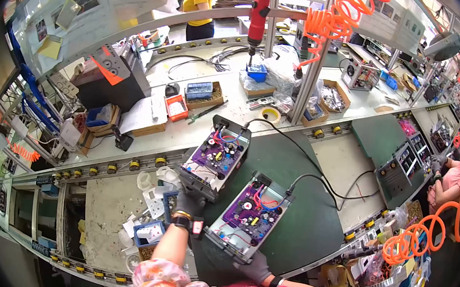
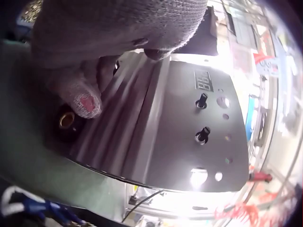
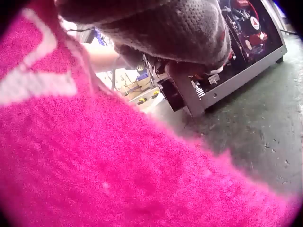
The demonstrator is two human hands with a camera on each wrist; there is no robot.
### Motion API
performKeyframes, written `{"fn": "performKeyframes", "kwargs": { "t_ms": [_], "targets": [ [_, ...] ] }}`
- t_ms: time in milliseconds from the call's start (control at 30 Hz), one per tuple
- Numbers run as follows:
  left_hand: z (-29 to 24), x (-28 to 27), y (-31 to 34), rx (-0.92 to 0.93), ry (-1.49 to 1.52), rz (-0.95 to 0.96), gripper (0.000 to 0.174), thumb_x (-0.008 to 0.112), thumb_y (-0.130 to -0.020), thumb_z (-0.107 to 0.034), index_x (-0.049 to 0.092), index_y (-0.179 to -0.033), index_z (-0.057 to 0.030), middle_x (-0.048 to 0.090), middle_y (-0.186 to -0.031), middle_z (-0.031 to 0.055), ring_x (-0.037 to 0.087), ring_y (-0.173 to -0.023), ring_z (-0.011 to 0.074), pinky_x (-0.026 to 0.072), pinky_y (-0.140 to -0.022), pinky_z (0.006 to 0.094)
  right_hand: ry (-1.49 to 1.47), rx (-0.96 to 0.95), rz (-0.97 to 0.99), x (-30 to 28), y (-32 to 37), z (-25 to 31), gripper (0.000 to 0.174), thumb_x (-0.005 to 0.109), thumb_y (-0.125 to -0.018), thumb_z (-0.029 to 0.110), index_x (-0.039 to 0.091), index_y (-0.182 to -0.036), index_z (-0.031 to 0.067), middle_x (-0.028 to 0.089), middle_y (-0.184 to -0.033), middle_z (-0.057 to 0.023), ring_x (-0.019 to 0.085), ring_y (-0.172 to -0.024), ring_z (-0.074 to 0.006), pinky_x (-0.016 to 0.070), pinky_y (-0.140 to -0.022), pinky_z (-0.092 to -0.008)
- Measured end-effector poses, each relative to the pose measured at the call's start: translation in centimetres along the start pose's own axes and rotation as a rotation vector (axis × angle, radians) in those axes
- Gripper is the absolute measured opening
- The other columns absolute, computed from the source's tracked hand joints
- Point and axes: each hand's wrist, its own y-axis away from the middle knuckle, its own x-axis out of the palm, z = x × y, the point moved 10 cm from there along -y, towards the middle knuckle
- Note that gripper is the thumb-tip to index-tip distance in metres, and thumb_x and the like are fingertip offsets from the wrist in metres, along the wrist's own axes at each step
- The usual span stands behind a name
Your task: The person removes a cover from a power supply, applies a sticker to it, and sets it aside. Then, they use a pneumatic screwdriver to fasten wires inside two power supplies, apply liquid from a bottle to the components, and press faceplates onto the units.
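Two open-topped welding machines with purple circuit boards lie side by side on a green mat (image 1: 311, 226). My gloved left hand (image 1: 190, 202) grips the front end of the left welding machine (image 1: 217, 156). In the left wrist view, the left hand's fingers (image 2: 87, 105) curl over the ridged lower part of a grey front panel (image 2: 180, 151), which has a digital display, two knob shafts and a brass socket. My gloved right hand (image 1: 256, 268) holds the near end of the right welding machine (image 1: 250, 216); in the right wrist view its fingers (image 3: 208, 42) wrap over the casing edge.
Black cables (image 1: 312, 164) run from both machines across the mat. Blue bins (image 1: 149, 233) with white parts stand left. A red electric screwdriver (image 1: 258, 19) hangs above the bench. An orange coiled hose (image 1: 429, 234) and another person (image 1: 453, 180) are at the right.
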Motion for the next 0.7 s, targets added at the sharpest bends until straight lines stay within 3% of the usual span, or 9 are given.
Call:
{"fn": "performKeyframes", "kwargs": {
  "t_ms": [33, 133, 200, 300, 433, 500, 567, 633, 700],
  "targets": [
    [0.1, -0.6, -0.3, 0.042, 0.037, -0.057, 0.075, 0.031, -0.08, -0.078, 0.059, -0.105, -0.0124, 0.061, -0.101, 0.0071, 0.05, -0.087, 0.0236, 0.0378, -0.072, 0.036, -0.017, 0.004, -0.032, -0.6, 0.2, 0.4, 0.053, 0.078, -0.065, 0.03, 0.062, -0.11, 0.0085, 0.066, -0.098, -0.0123, 0.064, -0.09, -0.0276, 0.0503, -0.081, -0.0356],
    [1.7, -2.9, -2.3, 0.17, 0.05, -0.107, 0.067, 0.032, -0.078, -0.081, 0.057, -0.084, -0.0197, 0.057, -0.074, -0.0001, 0.047, -0.067, 0.0186, 0.0355, -0.06, 0.0341, -0.055, -0.053, -0.1, -3.5, 0.4, -0.3, 0.047, 0.079, -0.064, 0.026, 0.065, -0.104, 0.0077, 0.067, -0.096, -0.011, 0.065, -0.09, -0.0219, 0.0514, -0.081, -0.0338],
    [2.4, -0.1, 0.6, 0.059, 0.09, -0.073, 0.072, 0.028, -0.077, -0.082, 0.055, -0.084, -0.0163, 0.054, -0.071, 0.0006, 0.046, -0.064, 0.0178, 0.0359, -0.059, 0.0329, 0.007, -0.07, -0.13, -6.0, 0.6, -1.5, 0.048, 0.082, -0.062, 0.027, 0.065, -0.102, 0.0064, 0.067, -0.095, -0.0105, 0.066, -0.089, -0.021, 0.052, -0.08, -0.0335],
    [3.0, 0.4, 4.9, 0.058, 0.084, -0.058, 0.074, 0.024, -0.085, -0.075, 0.054, -0.105, -0.0106, 0.06, -0.087, 0.0063, 0.05, -0.074, 0.0199, 0.0382, -0.067, 0.0349, 0.001, -0.006, -0.141, -8.5, -0.2, -3.9, 0.05, 0.085, -0.059, 0.029, 0.066, -0.099, 0.0064, 0.068, -0.091, -0.0096, 0.067, -0.085, -0.0207, 0.0533, -0.078, -0.0327],
    [4.2, -0.6, 10.7, 0.073, 0.104, -0.078, 0.068, 0.027, -0.086, -0.073, 0.053, -0.094, -0.0106, 0.055, -0.075, 0.0037, 0.049, -0.064, 0.0182, 0.0399, -0.058, 0.0348, 0.119, -0.178, -0.082, -13.4, -2.4, -3.8, 0.047, 0.084, -0.062, 0.017, 0.064, -0.103, 0.0058, 0.069, -0.094, -0.0052, 0.065, -0.087, -0.0146, 0.0528, -0.079, -0.03],
    [5.6, -1.8, 13.1, 0.279, -0.279, -0.033, 0.064, 0.03, -0.087, -0.07, 0.054, -0.098, -0.0113, 0.056, -0.08, 0.0046, 0.049, -0.066, 0.0185, 0.0402, -0.06, 0.0345, 0.155, -0.111, -0.076, -15.5, -3.8, -5.4, 0.046, 0.085, -0.061, 0.014, 0.064, -0.101, 0.007, 0.069, -0.096, -0.0039, 0.065, -0.088, -0.0128, 0.0524, -0.079, -0.0286],
    [8.3, 2.1, 18.1, 0.034, 0.184, -0.036, 0.061, 0.033, -0.088, -0.068, 0.055, -0.102, -0.013, 0.057, -0.082, 0.0048, 0.049, -0.067, 0.0186, 0.0403, -0.06, 0.0343, 0.116, 0.009, -0.114, -18.2, -4.2, -2.7, 0.051, 0.088, -0.054, 0.025, 0.065, -0.096, 0.0079, 0.068, -0.089, -0.0091, 0.065, -0.082, -0.0219, 0.052, -0.078, -0.0319],
    [11.7, 2.6, 20.0, 0.002, 0.125, 0.065, 0.059, 0.036, -0.087, -0.067, 0.055, -0.109, -0.016, 0.06, -0.097, 0.0065, 0.05, -0.072, 0.0203, 0.0415, -0.067, 0.0381, 0.377, -0.031, -0.111, -19.0, -4.6, -2.0, 0.052, 0.088, -0.054, 0.026, 0.065, -0.097, 0.0081, 0.067, -0.088, -0.0102, 0.065, -0.083, -0.0217, 0.0517, -0.077, -0.0318],
    [15.6, 1.1, 21.4, -0.055, 0.041, 0.053, 0.061, 0.036, -0.086, -0.069, 0.054, -0.112, -0.0162, 0.061, -0.106, 0.0075, 0.051, -0.075, 0.0215, 0.0423, -0.07, 0.0406, 0.277, -0.029, -0.131, -19.0, -4.1, -1.9, 0.054, 0.088, -0.052, 0.027, 0.063, -0.096, 0.0083, 0.066, -0.088, -0.0086, 0.065, -0.082, -0.0237, 0.0515, -0.076, -0.033]
  ]
}}
